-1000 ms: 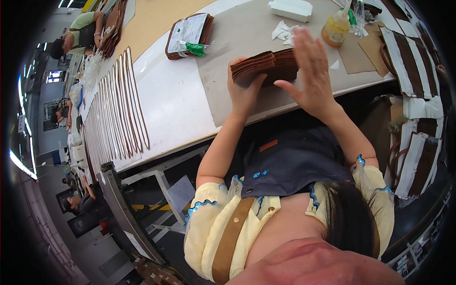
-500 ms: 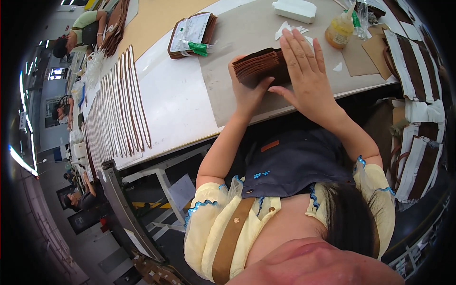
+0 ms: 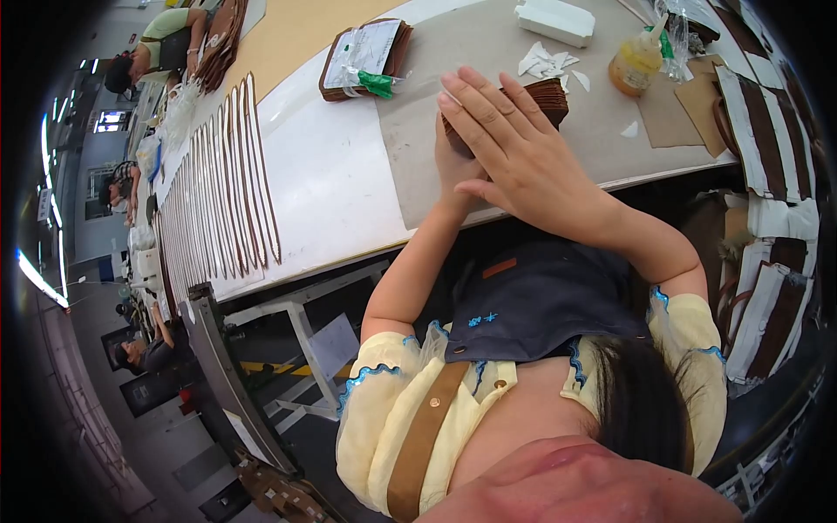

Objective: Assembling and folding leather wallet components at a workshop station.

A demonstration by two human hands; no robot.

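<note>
A thick stack of brown leather pieces (image 3: 549, 96) is held above the grey mat, its layered edges showing at the upper right. My left hand (image 3: 452, 172) grips it from the left side, with its fingers mostly covered. Across the near side of the stack lies my right hand (image 3: 523, 161), flat, its fingers stretched out toward the upper left. Whether the right palm presses on the leather cannot be made out. Together the two hands hide the stack's middle and left part.
A bundle of brown pieces (image 3: 366, 57) in clear wrap with green tape lies beyond. A glue bottle (image 3: 635, 65), white scraps (image 3: 545, 61) and a white block (image 3: 555, 21) lie to the right. Long strips (image 3: 222, 183) are lined up at left. Striped panels (image 3: 758, 148) flank the table's right.
My right hand has swung left across the stack and now covers its near side. The stack has turned, so its layered edge shows at the right instead of the left.
</note>
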